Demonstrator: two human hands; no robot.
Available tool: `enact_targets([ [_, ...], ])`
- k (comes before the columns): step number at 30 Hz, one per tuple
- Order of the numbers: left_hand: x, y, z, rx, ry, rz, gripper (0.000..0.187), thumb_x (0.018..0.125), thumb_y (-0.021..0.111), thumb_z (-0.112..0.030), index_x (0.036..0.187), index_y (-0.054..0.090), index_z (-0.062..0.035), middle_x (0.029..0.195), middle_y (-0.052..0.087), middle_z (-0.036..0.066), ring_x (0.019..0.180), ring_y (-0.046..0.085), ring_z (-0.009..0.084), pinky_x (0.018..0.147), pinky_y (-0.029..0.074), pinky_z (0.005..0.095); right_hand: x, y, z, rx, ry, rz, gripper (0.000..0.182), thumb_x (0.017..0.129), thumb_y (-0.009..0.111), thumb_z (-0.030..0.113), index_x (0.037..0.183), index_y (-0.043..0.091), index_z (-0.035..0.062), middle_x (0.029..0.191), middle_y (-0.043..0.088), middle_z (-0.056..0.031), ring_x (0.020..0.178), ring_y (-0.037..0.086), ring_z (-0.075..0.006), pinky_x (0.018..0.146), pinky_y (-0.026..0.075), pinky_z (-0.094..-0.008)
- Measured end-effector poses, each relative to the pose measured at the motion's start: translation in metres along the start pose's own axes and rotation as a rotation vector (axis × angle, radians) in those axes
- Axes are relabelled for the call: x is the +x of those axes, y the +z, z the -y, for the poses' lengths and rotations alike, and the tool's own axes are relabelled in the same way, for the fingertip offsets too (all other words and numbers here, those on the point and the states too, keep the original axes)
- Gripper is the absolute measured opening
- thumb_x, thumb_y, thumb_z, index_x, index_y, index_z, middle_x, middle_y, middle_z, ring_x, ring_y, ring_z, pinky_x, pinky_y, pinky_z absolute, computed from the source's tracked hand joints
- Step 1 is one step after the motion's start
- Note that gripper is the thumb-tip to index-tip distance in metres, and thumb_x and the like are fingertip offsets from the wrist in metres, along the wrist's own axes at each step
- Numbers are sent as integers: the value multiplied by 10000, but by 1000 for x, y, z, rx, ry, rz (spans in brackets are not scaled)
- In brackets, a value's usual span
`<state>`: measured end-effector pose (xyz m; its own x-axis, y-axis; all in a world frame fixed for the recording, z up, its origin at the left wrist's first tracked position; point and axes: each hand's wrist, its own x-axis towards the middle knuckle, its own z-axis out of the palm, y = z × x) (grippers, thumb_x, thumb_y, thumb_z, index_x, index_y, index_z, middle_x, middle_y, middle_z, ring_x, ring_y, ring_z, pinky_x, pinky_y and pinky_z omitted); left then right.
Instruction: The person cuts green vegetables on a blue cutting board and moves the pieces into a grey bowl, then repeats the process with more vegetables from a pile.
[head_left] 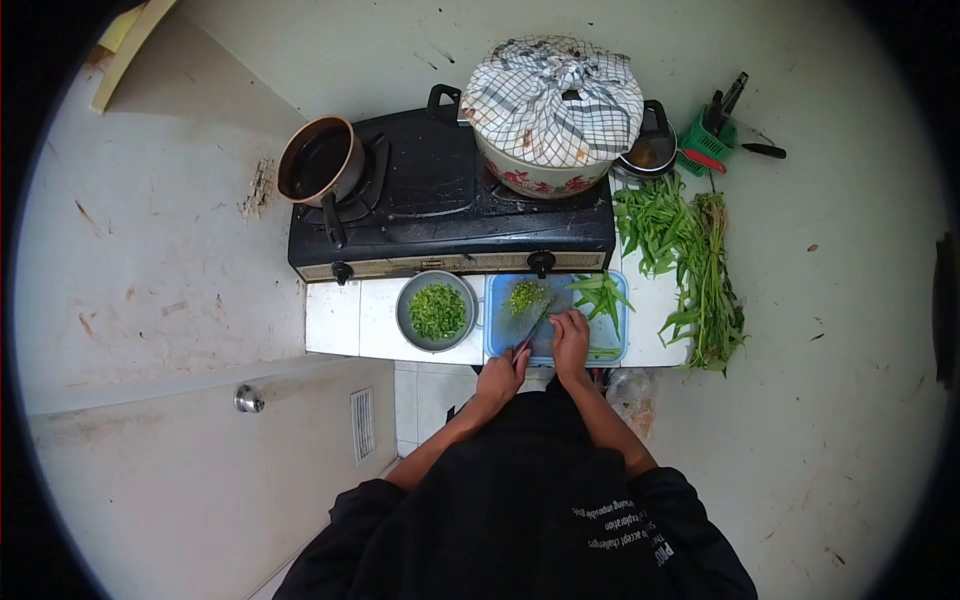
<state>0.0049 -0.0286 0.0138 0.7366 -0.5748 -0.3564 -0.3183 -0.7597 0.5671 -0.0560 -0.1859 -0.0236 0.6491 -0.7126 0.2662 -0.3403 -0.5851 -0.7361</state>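
My left hand is closed round the handle of a knife, whose blade slants up and right over a blue cutting board. Beside the blade, my right hand is bent with its fingertips together over the board; what they pinch, probably a green stem, is too small to make out. Chopped green pieces lie at the board's upper left. Long green leaves rest at its upper right. Left of the board stands a grey bowl full of chopped greens.
Behind the board is a black gas stove with a saucepan and a large cloth-wrapped pot. Leafy bunches lie on the white tiled counter at right. A green basket holds utensils by the wall.
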Motion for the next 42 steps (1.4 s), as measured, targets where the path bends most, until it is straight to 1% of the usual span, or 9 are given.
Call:
enact_targets([
  [3, 13, 5, 4, -49, 60, -52, 528, 1015, 509, -477, 987, 653, 30, 800, 667, 328, 792, 659, 533, 741, 536, 588, -1, 0, -1, -14, -6, 20, 150, 809, 650, -33, 923, 701, 49, 925, 612, -113, 930, 607, -335, 834, 471, -444],
  [6, 11, -3, 0, -64, 26, 17, 542, 1017, 504, -482, 995, 654, 37, 810, 667, 331, 814, 656, 538, 766, 533, 582, -2, 0, -4, -19, -43, -4, 150, 805, 652, -32, 922, 704, 46, 944, 633, -111, 934, 612, -333, 839, 476, -441],
  [15, -5, -3, 4, -117, 10, 123, 568, 1016, 503, -492, 964, 649, 55, 830, 660, 352, 841, 653, 541, 776, 521, 598, -5, 0, -8, -52, -34, 15, 146, 798, 644, -43, 904, 699, 41, 953, 653, -108, 941, 620, -327, 844, 473, -433],
  [21, -9, -5, 5, -108, 26, 92, 586, 1012, 506, -497, 943, 653, 67, 816, 659, 350, 832, 653, 542, 771, 529, 586, -2, -2, -4, -65, -56, 15, 133, 807, 628, -42, 898, 687, 34, 940, 648, -109, 932, 616, -325, 845, 468, -432],
  [28, 11, -1, -7, -100, 54, 91, 556, 1007, 530, -472, 938, 654, 66, 789, 658, 345, 807, 662, 529, 738, 538, 584, -3, 1, -7, -66, -54, 11, 159, 797, 617, -49, 900, 689, 48, 943, 648, -95, 935, 613, -315, 834, 461, -434],
  [31, 1, -3, 3, -70, 83, 48, 530, 1008, 537, -457, 949, 654, 57, 786, 656, 346, 787, 663, 526, 709, 537, 591, -4, 1, -6, -108, -61, -2, 191, 788, 619, -49, 917, 703, 64, 956, 652, -75, 939, 612, -299, 823, 451, -425],
  [34, -12, -2, 16, -60, 70, 21, 515, 1009, 537, -450, 960, 655, 50, 785, 657, 345, 780, 661, 529, 700, 538, 592, -4, -3, -5, -147, -72, 29, 158, 815, 635, -26, 927, 722, 46, 955, 662, -93, 934, 619, -294, 832, 451, -416],
  [37, -11, -8, 17, -66, 26, 20, 516, 1011, 533, -450, 973, 656, 49, 792, 659, 344, 796, 658, 535, 720, 539, 585, -5, -4, -7, -190, -153, 26, 289, 754, 640, -35, 996, 734, 90, 995, 651, -41, 945, 609, -255, 818, 434, -407],
  [42, 6, -11, -2, -119, 21, 41, 537, 1016, 520, -457, 986, 654, 61, 818, 660, 350, 838, 653, 541, 756, 530, 583, -16, -8, -6, -247, -209, 69, 344, 752, 669, -2, 1076, 739, 88, 1023, 639, -29, 950, 597, -238, 814, 432, -406],
])
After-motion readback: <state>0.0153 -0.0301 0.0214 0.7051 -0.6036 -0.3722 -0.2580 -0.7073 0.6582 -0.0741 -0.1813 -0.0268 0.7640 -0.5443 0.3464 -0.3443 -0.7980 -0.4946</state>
